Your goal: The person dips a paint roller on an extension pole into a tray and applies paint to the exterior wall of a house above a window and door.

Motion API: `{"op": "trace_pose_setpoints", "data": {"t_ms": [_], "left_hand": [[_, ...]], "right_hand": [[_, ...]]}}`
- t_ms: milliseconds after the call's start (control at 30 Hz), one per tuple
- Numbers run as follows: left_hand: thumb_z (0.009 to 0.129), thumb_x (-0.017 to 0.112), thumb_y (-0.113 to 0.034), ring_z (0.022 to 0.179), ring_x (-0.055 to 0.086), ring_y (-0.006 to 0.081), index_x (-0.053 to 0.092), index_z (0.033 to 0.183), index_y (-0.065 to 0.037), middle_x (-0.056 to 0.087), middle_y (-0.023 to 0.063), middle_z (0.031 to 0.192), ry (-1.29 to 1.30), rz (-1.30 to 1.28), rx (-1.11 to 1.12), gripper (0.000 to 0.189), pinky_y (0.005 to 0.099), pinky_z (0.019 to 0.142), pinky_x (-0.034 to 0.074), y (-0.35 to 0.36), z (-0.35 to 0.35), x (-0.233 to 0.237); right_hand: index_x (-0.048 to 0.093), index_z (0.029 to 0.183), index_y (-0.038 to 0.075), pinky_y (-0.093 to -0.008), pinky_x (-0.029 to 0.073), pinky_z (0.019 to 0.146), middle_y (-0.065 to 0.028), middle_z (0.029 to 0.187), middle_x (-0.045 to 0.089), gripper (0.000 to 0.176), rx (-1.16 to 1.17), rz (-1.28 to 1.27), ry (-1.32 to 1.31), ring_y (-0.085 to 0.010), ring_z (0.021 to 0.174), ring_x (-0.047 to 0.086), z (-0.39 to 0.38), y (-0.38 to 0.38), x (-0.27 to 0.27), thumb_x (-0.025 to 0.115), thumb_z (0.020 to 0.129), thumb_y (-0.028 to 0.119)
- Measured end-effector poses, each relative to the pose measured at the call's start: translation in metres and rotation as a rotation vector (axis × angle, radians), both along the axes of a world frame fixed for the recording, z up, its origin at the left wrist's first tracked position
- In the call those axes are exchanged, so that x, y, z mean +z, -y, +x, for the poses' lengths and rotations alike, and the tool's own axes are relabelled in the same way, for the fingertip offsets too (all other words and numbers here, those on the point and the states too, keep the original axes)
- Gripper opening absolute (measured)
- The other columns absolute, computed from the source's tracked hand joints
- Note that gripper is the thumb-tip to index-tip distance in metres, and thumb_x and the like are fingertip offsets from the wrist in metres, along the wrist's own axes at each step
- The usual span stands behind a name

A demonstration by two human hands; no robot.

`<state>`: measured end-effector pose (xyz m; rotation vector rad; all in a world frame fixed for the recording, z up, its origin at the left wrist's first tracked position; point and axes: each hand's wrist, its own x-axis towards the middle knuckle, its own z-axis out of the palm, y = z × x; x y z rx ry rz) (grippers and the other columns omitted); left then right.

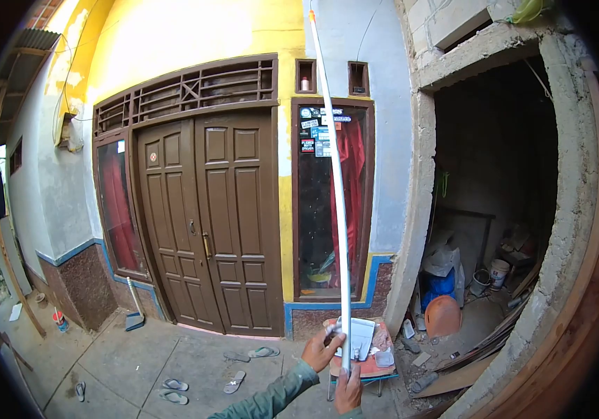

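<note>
Head view: my right hand (348, 392) is wrapped round the lower end of the long white pole (340, 195), which rises past the window (315, 202). My left hand (321, 350) curls its fingers beside it; I can't tell whether they're pinching anything.

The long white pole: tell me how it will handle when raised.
The white pole looks slender, so it is probably light for its length. With the right hand holding it near the bottom, its top may sway or tip. It might flex somewhat, though the slight bend seen could be lens distortion.
</note>
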<state>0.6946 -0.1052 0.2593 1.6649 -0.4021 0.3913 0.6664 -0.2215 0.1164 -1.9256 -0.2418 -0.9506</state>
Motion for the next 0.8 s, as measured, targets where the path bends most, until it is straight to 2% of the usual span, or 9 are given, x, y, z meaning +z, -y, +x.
{"op": "trace_pose_setpoints", "data": {"t_ms": [67,133,167,400,433,467,633,700,800], "left_hand": [[0.094,0.059,-0.023,0.080,0.059,0.0081,0.054,0.122,0.000,0.065,0.0058,0.093,0.030,-0.085,-0.005,0.037,0.0245,0.068,0.050,-0.002,0.002,0.019],[0.094,0.058,-0.023,0.081,0.060,0.0089,0.054,0.122,0.000,0.065,0.0065,0.093,0.048,-0.085,0.018,0.037,0.0249,0.069,0.050,-0.006,0.004,0.038],[0.094,0.058,-0.022,0.082,0.061,0.0096,0.054,0.123,0.000,0.066,0.0072,0.093,0.063,-0.083,0.040,0.036,0.0253,0.070,0.050,-0.008,0.004,0.046],[0.093,0.059,-0.026,0.086,0.063,0.0138,0.055,0.121,0.002,0.067,0.0139,0.096,0.142,-0.040,0.095,0.039,0.0272,0.074,0.051,-0.016,0.031,0.057],[0.093,0.059,-0.026,0.086,0.063,0.0138,0.054,0.121,0.002,0.067,0.0140,0.096,0.164,-0.003,0.118,0.040,0.0269,0.074,0.051,-0.017,0.034,0.056],[0.095,0.058,-0.025,0.075,0.058,0.0075,0.053,0.123,0.003,0.065,0.0043,0.089,0.202,0.027,0.130,0.040,0.0224,0.062,0.048,-0.017,0.036,0.050],[0.095,0.057,-0.026,0.075,0.059,0.0073,0.054,0.120,0.000,0.065,0.0035,0.089,0.034,-0.055,0.042,0.036,0.0220,0.062,0.048,-0.018,0.031,0.018],[0.095,0.057,-0.026,0.077,0.059,0.0068,0.056,0.118,-0.001,0.065,0.0023,0.088,-0.041,-0.055,-0.036,0.034,0.0219,0.063,0.048,-0.018,0.023,0.010],[0.094,0.058,-0.027,0.074,0.059,0.0079,0.059,0.113,0.000,0.065,0.0025,0.084,-0.094,-0.057,-0.064,0.032,0.0237,0.063,0.048,-0.016,0.017,-0.010]], "right_hand": [[0.049,0.110,-0.001,-0.0436,0.046,0.073,-0.0231,0.095,0.063,0.035,0.109,0.103,-0.291,-0.0383,0.084,0.061,-0.017,-0.006,0.081,0.047,0.096,0.031],[0.047,0.110,-0.001,-0.0493,0.043,0.071,-0.0278,0.092,0.061,0.035,0.143,0.127,-0.281,-0.0451,0.085,0.058,-0.014,-0.012,0.112,0.046,0.096,0.030],[0.046,0.111,-0.001,-0.0550,0.040,0.070,-0.0325,0.090,0.058,0.034,0.178,0.153,-0.274,-0.0519,0.086,0.054,-0.013,-0.014,0.120,0.045,0.095,0.030],[0.045,0.106,0.000,-0.0553,0.039,0.070,-0.0313,0.086,0.057,0.031,0.180,0.149,-0.242,-0.0536,0.083,0.053,-0.011,-0.023,0.126,0.047,0.095,0.028],[0.045,0.106,0.000,-0.0553,0.039,0.070,-0.0313,0.086,0.057,0.031,0.183,0.147,-0.242,-0.0536,0.083,0.053,-0.009,-0.024,0.113,0.047,0.095,0.028],[0.045,0.109,0.000,-0.0517,0.041,0.065,-0.0268,0.081,0.057,0.030,0.160,0.119,-0.202,-0.0483,0.075,0.055,-0.006,-0.024,0.089,0.047,0.095,0.027],[0.046,0.113,-0.002,-0.0458,0.045,0.060,-0.0234,0.081,0.058,0.034,0.066,-0.033,-0.233,-0.0390,0.065,0.059,-0.018,-0.015,-0.016,0.042,0.097,0.028],[0.046,0.129,-0.001,-0.0480,0.047,0.077,-0.0310,0.103,0.060,0.045,0.147,0.049,-0.101,-0.0477,0.096,0.057,-0.028,-0.014,-0.052,0.046,0.095,0.028],[0.045,0.131,0.000,-0.0477,0.047,0.077,-0.0302,0.101,0.061,0.046,0.085,0.025,-0.394,-0.0479,0.094,0.057,-0.047,-0.007,-0.094,0.048,0.094,0.027]]}}
